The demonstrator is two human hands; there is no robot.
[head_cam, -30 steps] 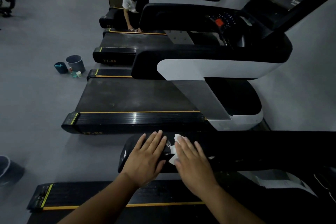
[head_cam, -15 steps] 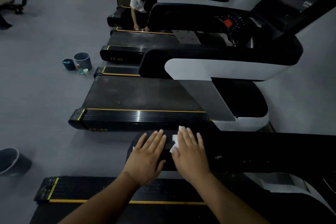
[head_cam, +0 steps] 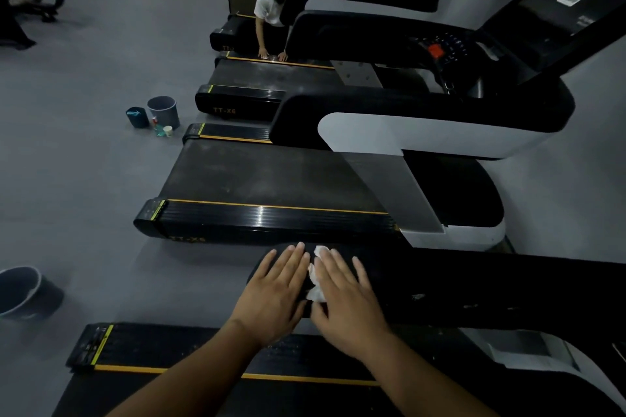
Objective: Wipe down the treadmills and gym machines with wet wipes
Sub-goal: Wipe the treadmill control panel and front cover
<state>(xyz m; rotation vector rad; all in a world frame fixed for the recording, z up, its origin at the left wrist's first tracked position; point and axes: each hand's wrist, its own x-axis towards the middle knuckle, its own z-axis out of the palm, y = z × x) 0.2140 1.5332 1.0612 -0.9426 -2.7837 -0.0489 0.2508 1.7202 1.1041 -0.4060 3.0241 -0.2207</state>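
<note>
Head view: the left hand (head_cam: 274,294) lies flat on the rounded end of a black handrail (head_cam: 474,291), its fingers (head_cam: 291,257) straight, close together and grasping nothing. The right hand (head_cam: 349,305) lies just beside it on the same handrail, fingers (head_cam: 338,264) straight and slightly spread, palm pressing down on the wipe (head_cam: 316,293).

The wipe is white and crumpled. Most of it is hidden under the right hand. One wrinkled bit pokes out past the index fingertip, and a larger fold shows in the narrow gap between the two hands, by the right thumb. It sits on top of the handrail near its end. The rail's dark surface carries a few pale specks further right.

Below the arms runs the deck of the same treadmill (head_cam: 203,355), black with a yellow stripe. Beyond the handrail stands the next treadmill (head_cam: 271,176), with a dull grey belt, a glossy black side rail and a white and black console arm.

On the grey floor (head_cam: 84,179) near its far corner stand a grey bucket (head_cam: 163,111), a small blue bin (head_cam: 137,117) touching it, and a paper cup (head_cam: 167,130). Another bucket (head_cam: 20,291) sits at the left edge. Further down the row a person (head_cam: 267,7) in a white top bends over a treadmill deck, both hands on it.
</note>
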